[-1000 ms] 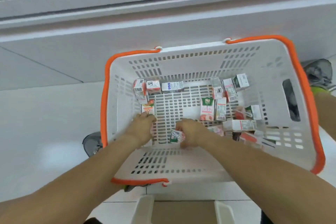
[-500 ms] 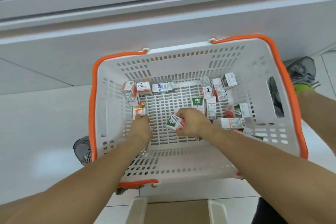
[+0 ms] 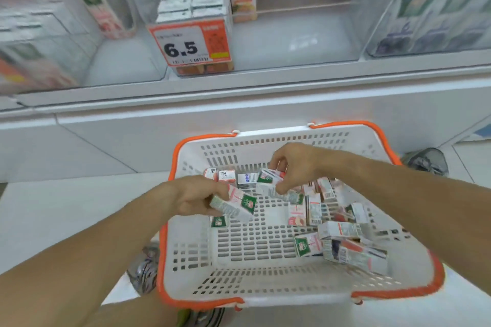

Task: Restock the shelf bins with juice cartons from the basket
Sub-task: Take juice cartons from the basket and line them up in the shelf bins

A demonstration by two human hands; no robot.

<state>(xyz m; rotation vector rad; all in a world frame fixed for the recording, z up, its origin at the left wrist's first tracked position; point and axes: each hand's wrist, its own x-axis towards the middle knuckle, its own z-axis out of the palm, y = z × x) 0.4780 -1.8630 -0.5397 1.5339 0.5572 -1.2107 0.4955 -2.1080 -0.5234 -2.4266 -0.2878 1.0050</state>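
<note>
A white basket with an orange rim stands on the floor in front of me. Several small juice cartons lie scattered across its bottom, mostly at the right and back. My left hand is shut on a juice carton with a green label, lifted above the basket's left side. My right hand is shut on another juice carton, raised over the basket's back. Clear shelf bins sit above; the middle one holds stacked cartons behind a price tag reading 6.5.
A bin at the left and one at the right hold more cartons. The white shelf ledge runs between bins and basket. My shoes show beside the basket on the white tiled floor.
Both hands have risen out of the basket bottom, each with a carton. My view has tilted up, bringing the shelf bins into sight.
</note>
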